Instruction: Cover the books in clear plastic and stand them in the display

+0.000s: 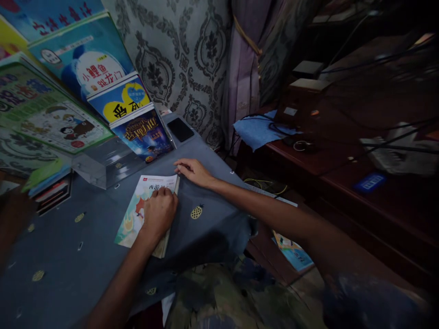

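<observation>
Flat on book, both hands' fingers.

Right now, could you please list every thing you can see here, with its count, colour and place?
paperback book: 1, pale cover with colourful drawing, flat on the table under the hands
table cloth: 1, grey-blue with small yellow motifs, covering the table
display books: several, blue, yellow and green covers, leaning in a row at upper left
clear stand: 1, transparent, below the leaning books
phone: 1, black, flat at the far table corner
curtain: 1, grey patterned, behind the table
blue cloth: 1, on the dark wooden bench at right
cables: several, dark, across the bench
left hand: 1, resting on the book's cover
right hand: 1, fingers at the book's top corner
</observation>
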### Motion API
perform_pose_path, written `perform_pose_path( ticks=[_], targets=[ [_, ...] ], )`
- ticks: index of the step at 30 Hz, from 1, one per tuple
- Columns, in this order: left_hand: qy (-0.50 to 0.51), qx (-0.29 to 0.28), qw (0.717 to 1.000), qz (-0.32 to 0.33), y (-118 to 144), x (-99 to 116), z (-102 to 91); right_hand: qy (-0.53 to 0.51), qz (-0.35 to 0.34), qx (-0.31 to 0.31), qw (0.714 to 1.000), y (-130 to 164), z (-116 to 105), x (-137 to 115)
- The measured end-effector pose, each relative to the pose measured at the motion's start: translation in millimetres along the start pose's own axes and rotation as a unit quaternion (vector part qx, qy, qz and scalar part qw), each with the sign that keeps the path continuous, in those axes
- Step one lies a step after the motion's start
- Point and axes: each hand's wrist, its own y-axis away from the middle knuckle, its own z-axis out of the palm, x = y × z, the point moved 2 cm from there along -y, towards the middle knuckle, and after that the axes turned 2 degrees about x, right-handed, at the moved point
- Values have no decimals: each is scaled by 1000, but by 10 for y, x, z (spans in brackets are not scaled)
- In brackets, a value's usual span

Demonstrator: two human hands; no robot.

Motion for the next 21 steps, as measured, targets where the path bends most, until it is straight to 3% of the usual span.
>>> perform_pose_path(
  ticks=[5, 11, 14, 18, 21],
  targets=[
    [1, 10, 1000, -10, 17, 17, 31, -8, -24, 10, 1000, 44, -24, -82],
    [13, 13, 1000, -9, 49, 15, 83, 132, -62, -69, 987, 98, 8, -153],
    [56, 14, 997, 45, 164, -185, 155, 172, -74, -70, 980, 128, 9, -175],
    [150, -23, 964, 220, 531, -623, 307, 181, -96, -69, 976, 167, 6, -187],
    [176, -41, 955, 236, 840, -908, 421, 189, -111, -69, 973, 182, 12, -179]
  ],
)
